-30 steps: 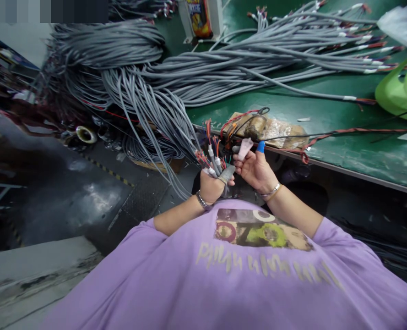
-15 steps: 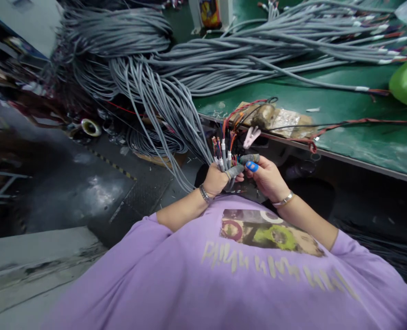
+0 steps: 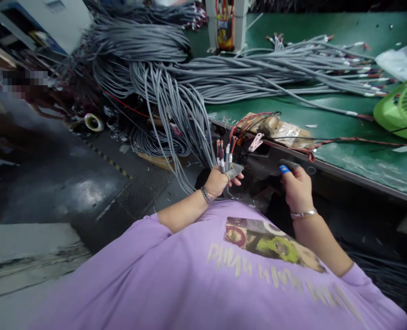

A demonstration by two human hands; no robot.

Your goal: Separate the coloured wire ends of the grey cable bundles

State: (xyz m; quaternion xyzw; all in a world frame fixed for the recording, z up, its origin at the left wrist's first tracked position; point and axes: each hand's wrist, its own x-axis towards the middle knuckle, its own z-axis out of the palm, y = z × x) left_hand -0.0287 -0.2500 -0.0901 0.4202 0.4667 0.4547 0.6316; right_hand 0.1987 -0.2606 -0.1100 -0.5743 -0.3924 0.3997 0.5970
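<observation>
Several grey cable ends with white bands and coloured wires stick up from my left hand, which is closed around them, a grey cover on its thumb. To the right, apart from the cables, is my right hand, its thumb and forefinger pressed together; blue tape and a grey cover wrap the fingertips. Whether anything small lies in that pinch cannot be made out. The long grey cables hang from the bench edge down to my left hand.
On the green bench lie a cable bundle, a taped block with red and black wires, and a green basket-like object. A pink clip hangs at the edge. A person is at the far left.
My right hand has left the cable ends and moved right, away from my left hand. My left hand keeps hold of the cables. The view has shifted slightly.
</observation>
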